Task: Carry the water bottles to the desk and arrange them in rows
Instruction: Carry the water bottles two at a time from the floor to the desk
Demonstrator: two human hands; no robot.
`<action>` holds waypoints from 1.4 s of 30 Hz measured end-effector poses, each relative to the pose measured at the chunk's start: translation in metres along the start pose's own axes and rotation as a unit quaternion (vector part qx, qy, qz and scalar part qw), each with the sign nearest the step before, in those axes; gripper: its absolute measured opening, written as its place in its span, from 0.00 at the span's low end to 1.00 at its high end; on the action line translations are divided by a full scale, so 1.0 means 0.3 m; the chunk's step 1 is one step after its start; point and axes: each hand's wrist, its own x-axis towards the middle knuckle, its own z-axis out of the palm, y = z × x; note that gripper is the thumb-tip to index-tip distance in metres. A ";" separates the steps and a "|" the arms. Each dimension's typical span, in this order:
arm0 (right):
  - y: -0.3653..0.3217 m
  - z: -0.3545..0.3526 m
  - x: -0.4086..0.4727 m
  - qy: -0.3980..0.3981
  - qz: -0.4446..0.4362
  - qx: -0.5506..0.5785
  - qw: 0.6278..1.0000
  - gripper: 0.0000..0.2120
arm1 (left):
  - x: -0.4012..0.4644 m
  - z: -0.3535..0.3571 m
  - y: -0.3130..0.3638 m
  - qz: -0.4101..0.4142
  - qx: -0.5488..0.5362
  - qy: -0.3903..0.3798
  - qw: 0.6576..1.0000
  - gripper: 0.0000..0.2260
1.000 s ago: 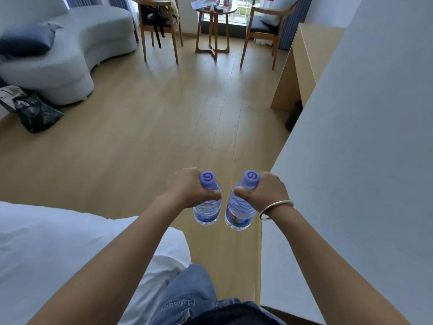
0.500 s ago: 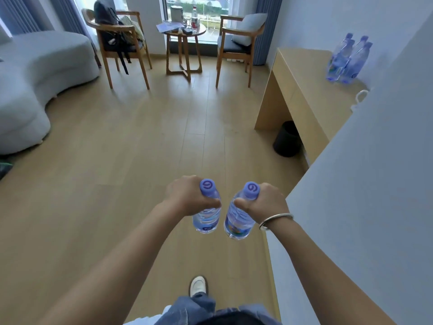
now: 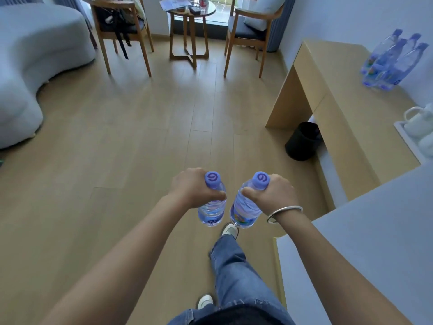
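— Any writing on the caps?
— A white swirl only. Left hand (image 3: 192,186) grips one clear purple-capped plastic bottle (image 3: 212,211), right hand (image 3: 271,194) grips another (image 3: 243,211) — over the wooden floor (image 3: 117,137); more clustered bottles (image 3: 391,64) stand on the light wooden counter (image 3: 346,95).

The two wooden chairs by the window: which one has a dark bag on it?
The left chair has the bag; the right chair holds only a pale cushion.

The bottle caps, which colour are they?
Purple, each with a darker swirl mark; the head view shows the bottle caps best.
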 end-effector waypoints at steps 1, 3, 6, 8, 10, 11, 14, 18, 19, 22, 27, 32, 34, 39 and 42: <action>-0.012 0.011 0.048 -0.004 -0.004 -0.003 1.000 0.22 | 0.042 -0.010 -0.012 -0.004 0.002 -0.002 1.000 0.18; -0.032 0.035 0.154 -0.009 -0.003 -0.001 1.000 0.22 | 0.137 -0.035 -0.030 -0.013 0.009 -0.005 1.000 0.18; -0.057 0.069 0.329 -0.016 0.000 0.006 1.000 0.22 | 0.293 -0.075 -0.048 -0.022 0.018 0.001 1.000 0.18; -0.075 0.084 0.453 -0.021 0.002 0.023 1.000 0.22 | 0.406 -0.111 -0.052 -0.026 0.024 0.003 0.999 0.17; -0.092 0.091 0.573 -0.016 0.004 0.040 0.999 0.23 | 0.523 -0.152 -0.047 -0.024 0.034 -0.003 0.999 0.16; -0.099 0.092 0.629 -0.013 0.005 0.046 0.999 0.23 | 0.579 -0.174 -0.044 -0.023 0.040 -0.007 0.999 0.16; -0.111 0.076 0.786 -0.015 0.005 0.056 0.998 0.21 | 0.735 -0.229 -0.026 -0.017 0.051 -0.001 0.999 0.16; -0.102 0.034 0.936 -0.011 0.006 0.059 0.998 0.22 | 0.886 -0.283 0.020 -0.006 0.053 0.008 0.999 0.17; -0.093 0.022 0.972 -0.006 0.010 0.061 0.998 0.22 | 0.926 -0.292 0.037 -0.003 0.048 0.008 0.999 0.17; -0.050 -0.019 1.080 0.017 0.022 0.061 0.998 0.22 | 1.055 -0.311 0.094 0.021 0.045 0.006 0.999 0.17; 0.037 -0.088 1.250 0.051 0.067 0.065 0.994 0.23 | 1.301 -0.306 0.212 0.068 0.048 -0.017 0.996 0.17; 0.179 -0.150 1.436 0.087 0.147 0.085 0.982 0.21 | 1.596 -0.252 0.353 0.130 0.067 -0.060 0.987 0.19; 0.232 -0.182 1.520 0.110 0.180 0.091 0.973 0.22 | 1.722 -0.232 0.420 0.157 0.073 -0.076 0.982 0.19; 0.343 -0.290 1.704 0.170 0.258 0.099 0.946 0.23 | 2.018 -0.227 0.618 0.241 0.085 -0.117 0.960 0.19; 0.406 -0.365 1.794 0.220 0.287 0.103 0.926 0.23 | 2.175 -0.241 0.743 0.291 0.084 -0.121 0.946 0.20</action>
